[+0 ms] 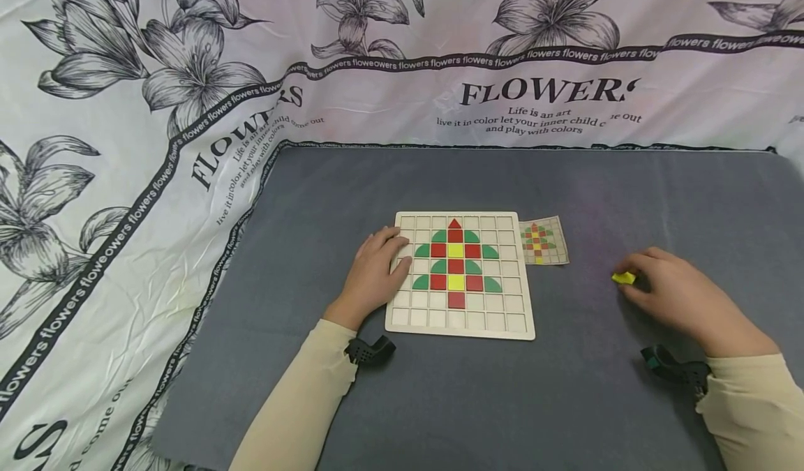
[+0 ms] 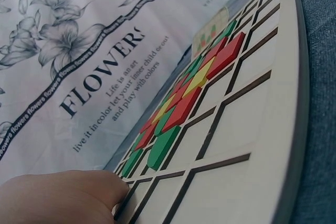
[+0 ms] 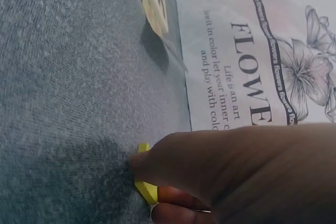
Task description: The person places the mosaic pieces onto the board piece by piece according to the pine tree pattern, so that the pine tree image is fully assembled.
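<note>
A cream grid board (image 1: 402,317) lies on the grey table, with red, yellow and green flat tiles set in its squares as a stepped, pointed figure. My left hand (image 1: 375,270) rests over the board's left edge, fingers lying on the rim, thumb on the grid. To the right of the board, my right hand (image 1: 681,296) pinches a small yellow tile (image 1: 624,278) between thumb and fingers. In the right wrist view the yellow tile (image 3: 147,190) shows past the thumb, close to the cloth; its full outline is partly hidden.
A small pattern card (image 1: 553,241), printed with a similar coloured figure, lies against the board's right side. Grey cloth (image 1: 440,401) covers the table. A white flower-printed sheet (image 1: 377,108) hangs behind and at the left. Dark wrist devices (image 1: 370,351) sit on both wrists.
</note>
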Motion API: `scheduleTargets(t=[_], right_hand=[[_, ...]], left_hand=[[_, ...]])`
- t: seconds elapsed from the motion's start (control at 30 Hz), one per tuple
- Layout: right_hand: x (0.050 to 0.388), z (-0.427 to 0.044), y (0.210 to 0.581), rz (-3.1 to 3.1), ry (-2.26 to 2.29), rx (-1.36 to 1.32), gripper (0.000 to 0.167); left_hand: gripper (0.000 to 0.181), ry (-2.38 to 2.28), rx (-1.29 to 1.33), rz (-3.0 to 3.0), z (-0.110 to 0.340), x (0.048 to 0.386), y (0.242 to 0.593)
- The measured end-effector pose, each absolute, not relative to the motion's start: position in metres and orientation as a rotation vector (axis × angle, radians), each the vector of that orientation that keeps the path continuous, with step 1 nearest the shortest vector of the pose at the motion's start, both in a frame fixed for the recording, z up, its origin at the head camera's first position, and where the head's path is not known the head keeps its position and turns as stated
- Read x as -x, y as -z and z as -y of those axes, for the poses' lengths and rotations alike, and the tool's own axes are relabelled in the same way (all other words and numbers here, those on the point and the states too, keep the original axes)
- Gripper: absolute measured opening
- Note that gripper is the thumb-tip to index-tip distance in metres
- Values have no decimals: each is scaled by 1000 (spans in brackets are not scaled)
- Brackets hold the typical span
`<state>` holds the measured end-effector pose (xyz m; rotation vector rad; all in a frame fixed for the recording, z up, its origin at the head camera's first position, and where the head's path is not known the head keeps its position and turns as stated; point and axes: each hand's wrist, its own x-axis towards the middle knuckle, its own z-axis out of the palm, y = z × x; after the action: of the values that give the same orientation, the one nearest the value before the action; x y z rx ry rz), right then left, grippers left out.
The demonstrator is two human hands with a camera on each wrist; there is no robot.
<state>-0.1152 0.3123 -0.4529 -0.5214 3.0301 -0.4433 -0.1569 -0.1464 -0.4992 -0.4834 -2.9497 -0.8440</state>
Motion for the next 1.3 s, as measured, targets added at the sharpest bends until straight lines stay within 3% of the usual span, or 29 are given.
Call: scheduleTargets(t=[0.53,0.83,1.3], right_hand=[[113,-286,450,-3014,515,620,13],[106,-267,438,-2984,526,697,18],[97,-194,424,-2917,512,913,17]], left_hand=[[41,832,499,2940,142,163,495],[41,819,527,2938,138,166,492],[41,860,471,2945,146,159,500]])
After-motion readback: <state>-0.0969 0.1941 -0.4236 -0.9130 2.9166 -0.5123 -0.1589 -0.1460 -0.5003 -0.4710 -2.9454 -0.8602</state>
